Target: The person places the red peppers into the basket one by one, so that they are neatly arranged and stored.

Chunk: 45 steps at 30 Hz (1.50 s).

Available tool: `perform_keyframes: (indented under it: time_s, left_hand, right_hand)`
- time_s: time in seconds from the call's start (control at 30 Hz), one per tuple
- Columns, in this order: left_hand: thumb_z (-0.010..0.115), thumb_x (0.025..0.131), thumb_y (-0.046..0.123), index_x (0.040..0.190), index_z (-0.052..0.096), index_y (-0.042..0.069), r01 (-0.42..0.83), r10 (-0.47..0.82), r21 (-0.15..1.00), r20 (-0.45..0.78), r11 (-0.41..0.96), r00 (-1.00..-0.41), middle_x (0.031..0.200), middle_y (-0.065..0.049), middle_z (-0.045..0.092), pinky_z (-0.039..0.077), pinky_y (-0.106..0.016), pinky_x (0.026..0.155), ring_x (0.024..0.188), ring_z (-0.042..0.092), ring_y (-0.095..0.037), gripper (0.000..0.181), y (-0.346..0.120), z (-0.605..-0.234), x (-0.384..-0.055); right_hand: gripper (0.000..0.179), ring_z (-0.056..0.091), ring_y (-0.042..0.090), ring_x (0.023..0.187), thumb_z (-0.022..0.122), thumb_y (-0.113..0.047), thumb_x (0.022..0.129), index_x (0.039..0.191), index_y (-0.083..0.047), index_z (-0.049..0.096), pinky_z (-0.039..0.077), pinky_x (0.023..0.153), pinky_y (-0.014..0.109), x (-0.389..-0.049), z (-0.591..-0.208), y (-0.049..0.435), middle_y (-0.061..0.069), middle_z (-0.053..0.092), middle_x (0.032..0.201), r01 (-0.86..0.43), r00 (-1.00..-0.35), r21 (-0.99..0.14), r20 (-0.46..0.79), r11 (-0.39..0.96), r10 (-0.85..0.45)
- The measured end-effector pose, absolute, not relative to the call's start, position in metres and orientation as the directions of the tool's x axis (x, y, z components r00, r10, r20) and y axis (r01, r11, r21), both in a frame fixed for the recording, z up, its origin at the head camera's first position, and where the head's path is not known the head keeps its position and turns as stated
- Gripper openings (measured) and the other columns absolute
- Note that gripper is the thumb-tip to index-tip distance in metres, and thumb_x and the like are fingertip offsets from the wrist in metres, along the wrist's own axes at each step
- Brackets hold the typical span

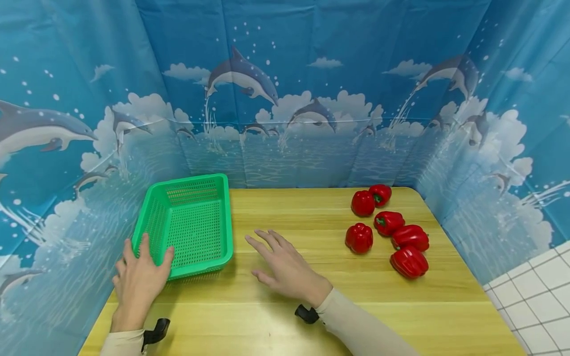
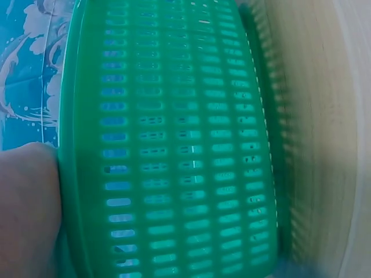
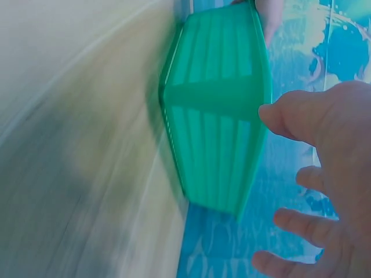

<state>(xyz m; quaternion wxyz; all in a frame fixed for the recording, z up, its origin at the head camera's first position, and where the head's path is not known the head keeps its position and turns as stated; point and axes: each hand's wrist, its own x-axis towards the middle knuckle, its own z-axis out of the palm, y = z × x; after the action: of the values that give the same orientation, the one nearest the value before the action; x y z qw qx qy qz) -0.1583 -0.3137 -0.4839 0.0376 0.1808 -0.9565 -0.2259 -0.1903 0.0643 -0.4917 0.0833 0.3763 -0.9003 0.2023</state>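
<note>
A green perforated plastic basket [image 1: 196,225] stands on the left of the wooden table, with nothing inside it. My left hand [image 1: 144,277] is at its near left corner, fingers spread and thumb over the rim. The left wrist view shows the slotted side of the basket [image 2: 185,145] close up, with part of the left hand [image 2: 29,208] beside the rim. To the right of the basket, my right hand [image 1: 285,267] hovers above the table with fingers spread, holding nothing. In the right wrist view its thumb overlaps the basket's rim.
Several red bell peppers [image 1: 409,261] lie in a loose group on the right of the wooden table [image 1: 285,217]. A blue dolphin-print curtain [image 1: 303,148] lines the back and both sides. White tiles [image 1: 534,291] show at the lower right.
</note>
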Motion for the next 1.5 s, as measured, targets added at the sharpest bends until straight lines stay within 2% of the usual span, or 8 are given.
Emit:
perform_keyframes:
  time_s: [0.33,0.43,0.63,0.83,0.97,1.17,1.27,1.5]
  left_hand:
    - [0.045,0.117,0.072,0.188,0.007,0.009,-0.289,-0.315,0.406,-0.003,0.867,-0.949,0.190,-0.041,-0.005,0.040,-0.091,0.111,0.158,0.024,-0.080,0.103,-0.305,-0.483,-0.155]
    - [0.044,0.117,0.072,0.188,0.005,0.007,-0.267,-0.293,0.403,0.002,0.875,-0.956,0.189,-0.041,-0.006,0.051,-0.084,0.099,0.153,0.031,-0.079,0.104,-0.301,-0.483,-0.154]
    - [0.045,0.117,0.073,0.188,0.004,0.006,-0.253,-0.279,0.403,0.008,0.880,-0.960,0.190,-0.040,-0.002,0.049,-0.051,0.065,0.133,0.045,-0.069,0.106,-0.291,-0.483,-0.154]
    - [0.043,0.117,0.074,0.187,0.000,0.002,-0.235,-0.259,0.416,0.003,0.878,-0.966,0.191,-0.037,0.001,0.052,-0.051,0.064,0.145,0.041,-0.070,0.109,-0.280,-0.484,-0.156]
    - [0.045,0.118,0.071,0.186,-0.001,-0.001,-0.217,-0.245,0.420,0.012,0.881,-0.969,0.191,-0.038,0.005,0.054,-0.052,0.062,0.142,0.047,-0.070,0.109,-0.271,-0.484,-0.158]
    - [0.050,0.117,0.067,0.185,0.006,-0.006,-0.178,-0.214,0.415,0.042,0.892,-0.976,0.186,-0.040,0.016,0.060,-0.061,0.066,0.125,0.064,-0.069,0.108,-0.258,-0.484,-0.160]
    - [0.054,0.117,0.064,0.184,0.009,-0.006,-0.159,-0.199,0.428,0.049,0.889,-0.979,0.184,-0.040,0.020,0.058,-0.053,0.057,0.096,0.072,-0.057,0.107,-0.251,-0.484,-0.162]
    - [0.058,0.118,0.058,0.183,0.012,-0.008,-0.127,-0.173,0.448,0.064,0.885,-0.983,0.181,-0.040,0.024,0.048,-0.041,0.048,0.063,0.062,-0.034,0.104,-0.237,-0.487,-0.164]
  right_hand:
    - [0.077,0.048,0.048,0.170,0.079,-0.034,0.114,0.182,-0.022,0.043,0.050,0.133,0.064,-0.193,-0.493,0.041,0.013,0.036,0.191,-0.815,-0.579,-0.262,0.339,0.517,-0.741]
    - [0.068,0.047,0.046,0.170,0.077,-0.034,0.115,0.176,-0.021,0.052,0.046,0.136,0.061,-0.194,-0.495,0.042,0.012,0.040,0.189,-0.828,-0.561,-0.254,0.343,0.500,-0.754]
    - [0.052,0.047,0.044,0.171,0.073,-0.040,0.117,0.166,-0.025,0.062,0.045,0.138,0.059,-0.197,-0.497,0.050,0.009,0.047,0.185,-0.807,-0.588,-0.294,0.316,0.513,-0.744]
    - [0.043,0.052,0.035,0.168,0.073,-0.044,0.117,0.156,-0.027,0.068,0.049,0.135,0.057,-0.197,-0.497,0.062,0.008,0.052,0.181,-0.779,-0.622,-0.334,0.312,0.531,-0.718]
    - [0.040,0.051,0.033,0.168,0.075,-0.046,0.116,0.150,-0.027,0.070,0.037,0.142,0.061,-0.197,-0.498,0.071,0.008,0.055,0.178,-0.764,-0.640,-0.361,0.308,0.536,-0.704]
    - [0.035,0.051,0.035,0.169,0.077,-0.046,0.114,0.143,-0.027,0.072,0.027,0.145,0.065,-0.197,-0.498,0.085,0.005,0.058,0.176,-0.726,-0.681,-0.394,0.299,0.564,-0.668]
    - [0.034,0.052,0.037,0.168,0.079,-0.046,0.113,0.140,-0.027,0.072,0.028,0.145,0.066,-0.196,-0.497,0.094,0.006,0.060,0.174,-0.708,-0.700,-0.408,0.296,0.577,-0.650]
    - [0.034,0.048,0.038,0.171,0.079,-0.046,0.112,0.140,-0.027,0.073,0.025,0.146,0.062,-0.193,-0.497,0.112,0.004,0.059,0.176,-0.679,-0.728,-0.421,0.279,0.602,-0.626]
